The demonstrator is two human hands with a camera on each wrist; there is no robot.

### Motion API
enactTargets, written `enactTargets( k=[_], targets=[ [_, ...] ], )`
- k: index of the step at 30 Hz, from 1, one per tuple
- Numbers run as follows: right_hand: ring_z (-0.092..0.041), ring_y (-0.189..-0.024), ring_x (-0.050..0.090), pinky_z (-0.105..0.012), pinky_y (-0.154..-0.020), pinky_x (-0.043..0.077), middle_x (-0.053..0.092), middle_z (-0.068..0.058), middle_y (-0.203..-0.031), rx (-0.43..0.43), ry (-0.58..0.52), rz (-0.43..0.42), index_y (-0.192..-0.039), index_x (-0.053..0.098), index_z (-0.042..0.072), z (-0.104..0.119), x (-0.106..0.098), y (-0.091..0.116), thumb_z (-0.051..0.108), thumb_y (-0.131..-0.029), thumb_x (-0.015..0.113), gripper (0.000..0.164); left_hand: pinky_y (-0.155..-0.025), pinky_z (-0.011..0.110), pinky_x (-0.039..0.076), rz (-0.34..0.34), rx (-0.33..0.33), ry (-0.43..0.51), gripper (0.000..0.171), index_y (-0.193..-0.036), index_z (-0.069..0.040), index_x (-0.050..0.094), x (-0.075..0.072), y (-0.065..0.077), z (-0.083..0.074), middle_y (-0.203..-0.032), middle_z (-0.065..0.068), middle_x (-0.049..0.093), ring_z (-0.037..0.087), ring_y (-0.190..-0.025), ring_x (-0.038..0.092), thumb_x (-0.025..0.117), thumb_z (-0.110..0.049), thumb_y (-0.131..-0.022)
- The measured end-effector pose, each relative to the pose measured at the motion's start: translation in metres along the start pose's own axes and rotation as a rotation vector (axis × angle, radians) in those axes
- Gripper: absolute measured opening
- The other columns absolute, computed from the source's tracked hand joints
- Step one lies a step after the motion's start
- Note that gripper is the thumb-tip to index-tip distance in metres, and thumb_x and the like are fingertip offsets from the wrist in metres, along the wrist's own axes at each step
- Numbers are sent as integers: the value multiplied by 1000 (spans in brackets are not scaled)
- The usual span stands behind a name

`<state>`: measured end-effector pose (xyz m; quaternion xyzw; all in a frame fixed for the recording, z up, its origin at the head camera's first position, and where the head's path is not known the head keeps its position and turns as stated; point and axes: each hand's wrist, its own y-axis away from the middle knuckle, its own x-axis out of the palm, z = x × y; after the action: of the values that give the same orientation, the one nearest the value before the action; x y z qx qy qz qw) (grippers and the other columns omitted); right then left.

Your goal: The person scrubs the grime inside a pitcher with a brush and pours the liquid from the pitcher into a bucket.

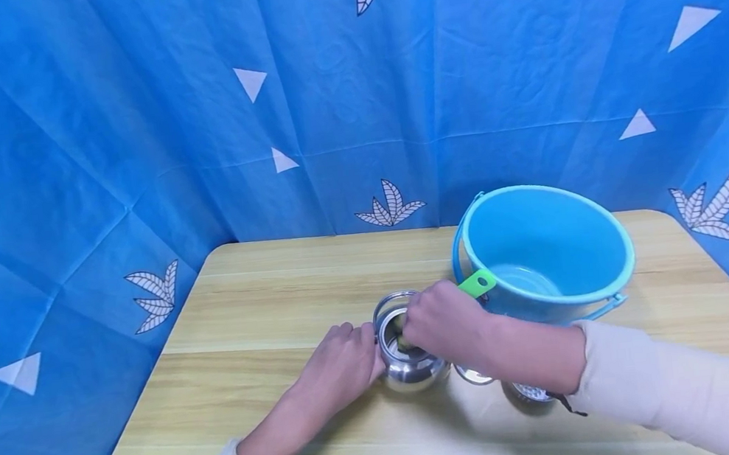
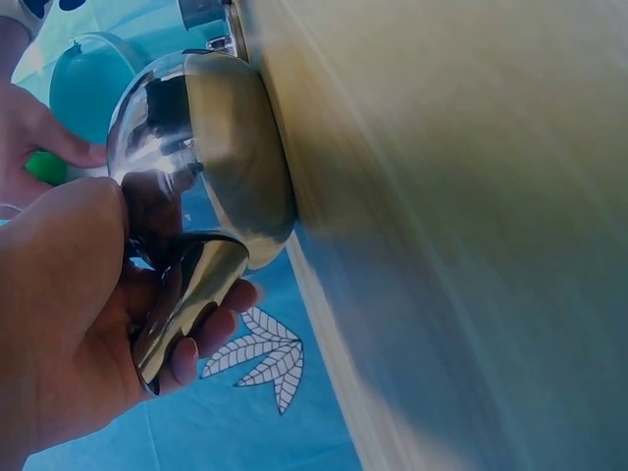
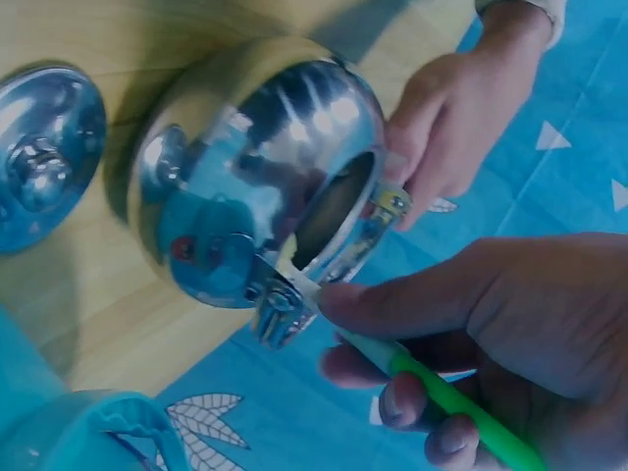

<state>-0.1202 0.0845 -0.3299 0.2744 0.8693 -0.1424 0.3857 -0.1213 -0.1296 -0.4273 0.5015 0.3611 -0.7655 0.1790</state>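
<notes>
A shiny stainless-steel teapot (image 1: 413,376) stands lidless on the wooden table. My left hand (image 1: 345,363) grips it from the left side, fingers curled round its spout (image 2: 201,294), as the left wrist view shows. Over the mouth is my right hand (image 1: 448,322), holding a brush (image 1: 479,283) by its green handle. The brush's pale front part (image 3: 304,285) reaches into the opening, its head mostly hidden inside. The teapot's bail handle (image 1: 393,296) lies tipped toward the back of the mouth.
Behind the right forearm stands a large light-blue bucket (image 1: 538,231) with a carrying handle. To the right of the teapot lie a metal lid (image 3: 44,162) with a knob and a perforated metal strainer (image 1: 534,392), partly covered by the arm. A blue curtain (image 1: 337,97) hangs behind the table (image 1: 264,290).
</notes>
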Motion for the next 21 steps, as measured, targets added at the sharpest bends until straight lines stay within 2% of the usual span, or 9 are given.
enactTargets(
  k=[4, 10, 15, 21],
  targets=[
    [-9, -49, 38, -18, -44, 33, 62, 5, -61, 25, -80, 8, -82, 77, 20, -4, -2, 0, 38, -89, 80, 20, -54, 22, 31, -1, -3, -4, 29, -81, -12, 57, 0, 0, -1, -60, -7, 41, 9, -56, 30, 65, -35, -97],
    [-10, -49, 44, -18, -45, 37, 66, 3, -64, 36, -145, 39, -84, 78, 19, -6, -8, -1, 28, -86, 84, 11, -54, 22, 31, 8, 2, -22, 29, -81, -12, 57, 0, -1, 0, -61, -7, 42, 9, -56, 31, 63, -36, -98],
    [-12, -53, 48, -21, -48, 43, 67, 3, -68, 18, -158, 183, -87, 79, 22, -3, -22, -10, 32, -87, 83, 11, -54, 22, 29, 16, 3, -18, 30, -81, -13, 55, 1, -1, 0, -61, -7, 40, 9, -56, 29, 63, -36, -98],
    [-13, -57, 52, -20, -52, 46, 69, 4, -77, -85, -121, 337, -102, 77, 25, -4, -33, -26, 35, -90, 80, 16, -54, 23, 30, 0, 8, -23, 29, -81, -13, 54, 2, 0, 1, -61, -7, 39, 10, -57, 30, 62, -34, -99]
  ],
)
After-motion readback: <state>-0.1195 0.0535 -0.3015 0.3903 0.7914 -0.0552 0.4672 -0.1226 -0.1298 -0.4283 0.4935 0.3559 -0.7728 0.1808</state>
